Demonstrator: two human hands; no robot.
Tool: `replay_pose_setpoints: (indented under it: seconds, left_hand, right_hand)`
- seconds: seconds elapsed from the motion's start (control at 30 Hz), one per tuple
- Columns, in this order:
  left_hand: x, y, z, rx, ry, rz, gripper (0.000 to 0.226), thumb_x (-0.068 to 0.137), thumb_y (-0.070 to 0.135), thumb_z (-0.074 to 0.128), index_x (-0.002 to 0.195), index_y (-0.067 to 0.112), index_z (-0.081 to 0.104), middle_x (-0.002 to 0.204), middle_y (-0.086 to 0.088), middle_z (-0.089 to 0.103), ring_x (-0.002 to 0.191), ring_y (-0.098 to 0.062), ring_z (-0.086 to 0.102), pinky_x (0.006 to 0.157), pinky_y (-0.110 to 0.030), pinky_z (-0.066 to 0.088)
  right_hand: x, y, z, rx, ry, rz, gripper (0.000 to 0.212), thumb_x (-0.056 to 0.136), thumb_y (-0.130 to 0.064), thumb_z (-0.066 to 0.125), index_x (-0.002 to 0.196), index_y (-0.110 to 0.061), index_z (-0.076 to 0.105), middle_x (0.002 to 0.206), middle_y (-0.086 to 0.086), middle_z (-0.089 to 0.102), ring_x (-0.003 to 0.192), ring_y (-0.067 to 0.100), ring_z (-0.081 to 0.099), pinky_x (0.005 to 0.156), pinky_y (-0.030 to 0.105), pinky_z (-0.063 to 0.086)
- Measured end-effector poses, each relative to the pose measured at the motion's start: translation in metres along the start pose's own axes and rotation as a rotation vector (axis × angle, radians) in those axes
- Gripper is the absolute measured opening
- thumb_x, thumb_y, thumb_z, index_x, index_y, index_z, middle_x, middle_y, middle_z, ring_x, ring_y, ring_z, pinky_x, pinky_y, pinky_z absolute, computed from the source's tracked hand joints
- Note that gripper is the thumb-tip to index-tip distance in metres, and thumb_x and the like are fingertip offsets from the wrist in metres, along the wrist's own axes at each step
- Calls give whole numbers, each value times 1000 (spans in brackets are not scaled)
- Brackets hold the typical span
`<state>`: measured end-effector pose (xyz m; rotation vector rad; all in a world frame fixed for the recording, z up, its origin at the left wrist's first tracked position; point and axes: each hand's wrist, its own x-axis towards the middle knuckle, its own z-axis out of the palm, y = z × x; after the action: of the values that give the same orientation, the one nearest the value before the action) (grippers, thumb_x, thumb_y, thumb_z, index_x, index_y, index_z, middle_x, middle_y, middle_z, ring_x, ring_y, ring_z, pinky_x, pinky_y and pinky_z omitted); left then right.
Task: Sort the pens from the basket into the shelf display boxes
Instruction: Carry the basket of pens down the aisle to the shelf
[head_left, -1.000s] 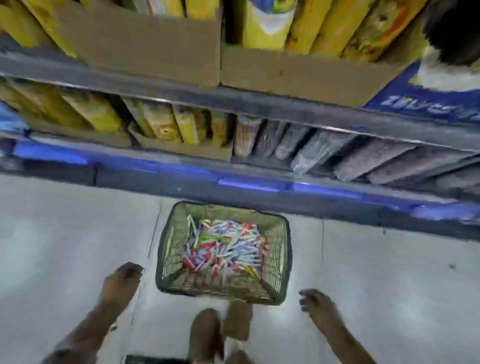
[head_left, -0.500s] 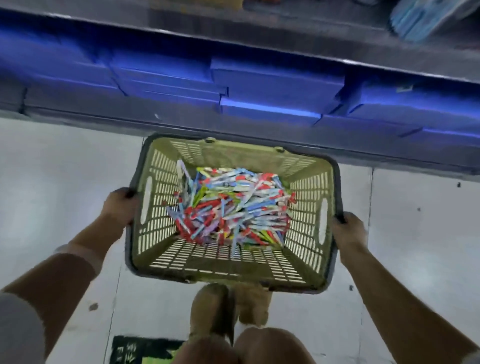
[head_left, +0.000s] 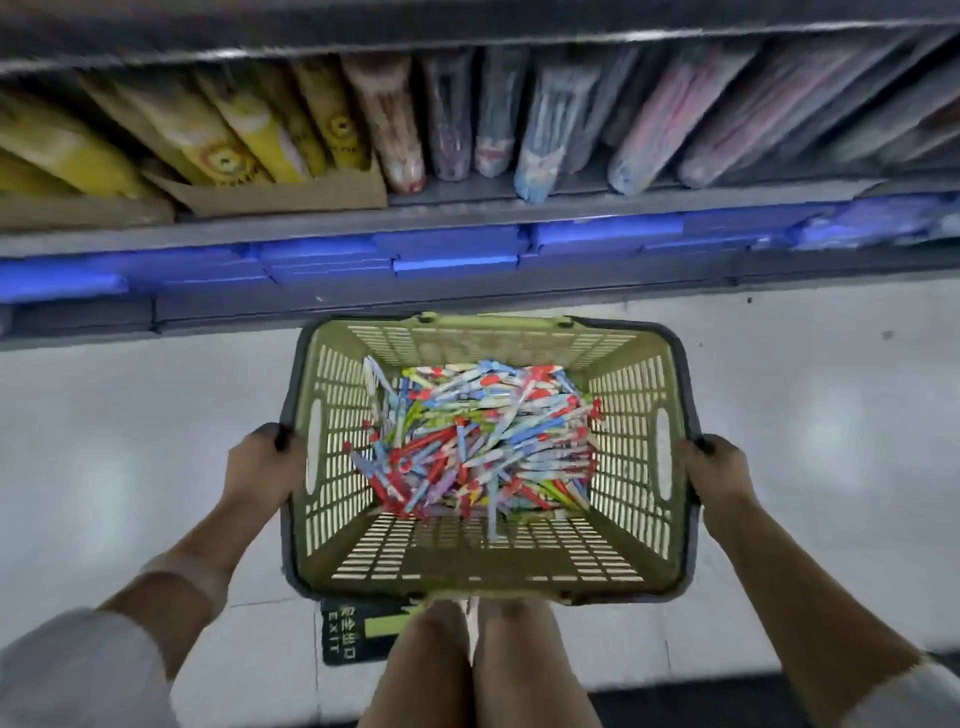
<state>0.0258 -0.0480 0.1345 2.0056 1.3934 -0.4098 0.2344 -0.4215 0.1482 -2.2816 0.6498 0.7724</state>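
Item: pens, assorted, loose. A mixed heap of red, blue, green and white barrels, piled against the far half of the basket floor, the near half bare. I judge each one light, stiff and smooth, likely to slide and roll against its neighbours; best pinched singly at mid-barrel, or gathered in a small parallel bunch (a tangled grab would spill). None sorted yet, by the look of the pile.

Container: basket, olive plastic, slotted walls and floor, dark rim. Rigid, light for its size, I would guess. Carried off the floor, in front of my knees. My left hand grips the left rim, fingers curled over the edge; my right hand grips the right rim likewise. Oval handle slots in both side walls sit just inside my grips (an alternative hold).

Surroundings: shelving just beyond the basket. Blue flat boxes stacked on the lowest level; above, yellow packets standing in a brown carton, and clear-wrapped packs leaning beside them (blurred, contents unclear). No pen display boxes identifiable. Pale tiled floor; green exit sign on it under the basket's near edge.
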Motion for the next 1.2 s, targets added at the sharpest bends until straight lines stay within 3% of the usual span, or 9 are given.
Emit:
replay_pose_setpoints:
  seconds: [0.2,0.27,0.37,0.5,0.63,0.77,0.9,1.07,1.2]
  left_hand:
    - [-114,110,-68,125,-129,218,32,86,29,50,75,0,54,75,-19,56,80,-37,56,62,-33,34]
    - [-142,154,-69,157,-173,307,35,75,38,46,72,4,55,76,-24,58,81,-39,57,64,-35,35]
    - [-172,222,-50,210,-189,408,28,89,26,54,73,3,58,77,-24,60,87,-43,60,65,-36,35]
    - [-219,324,-3,264,-260,549,39,69,41,50,67,3,59,75,-28,62,82,-39,61,66,-42,41]
    - [-261,428,63,397,-263,731,36,78,33,57,60,2,54,67,-26,56,75,-36,59,58,-35,30]
    - [-294,534,132,426,-257,801,38,86,30,56,82,-8,65,86,-34,64,87,-41,62,71,-42,44]
    - [-330,634,192,435,-214,890,29,88,23,57,95,-3,68,95,-31,65,93,-40,62,77,-41,45]
    - [-367,760,272,417,-261,1029,29,88,22,57,89,-6,67,92,-30,66,92,-41,62,76,-41,46]
    - [-400,860,342,446,-334,1115,28,84,29,59,78,3,65,78,-25,63,83,-35,61,66,-34,37]
  right_hand:
    - [-117,32,-154,219,61,146,25,90,-4,47,103,15,57,85,30,63,52,20,47,48,24,36]
    - [-136,55,-196,283,108,214,20,92,-7,47,103,7,57,73,17,60,52,17,46,47,23,35]
    - [-147,93,-249,400,179,296,14,93,-14,48,101,-4,55,69,2,53,56,14,49,46,25,40]
    - [-135,144,-307,593,288,393,18,90,-15,53,100,-2,58,90,16,62,80,29,60,75,41,53]
    - [-99,185,-367,757,339,442,26,92,-15,52,108,4,58,81,12,61,66,24,57,60,29,46]
    - [-56,205,-445,852,359,466,25,94,-16,48,110,2,56,77,9,60,62,20,59,50,25,43]
    - [-10,213,-528,947,450,469,24,93,-14,48,110,1,55,84,11,59,66,22,58,54,27,45]
    - [55,220,-623,1108,530,495,12,92,-18,53,97,-7,53,80,8,62,67,20,62,54,29,47]
    - [114,226,-697,1182,585,548,12,92,-19,54,87,-8,56,77,10,63,65,22,62,53,29,47]
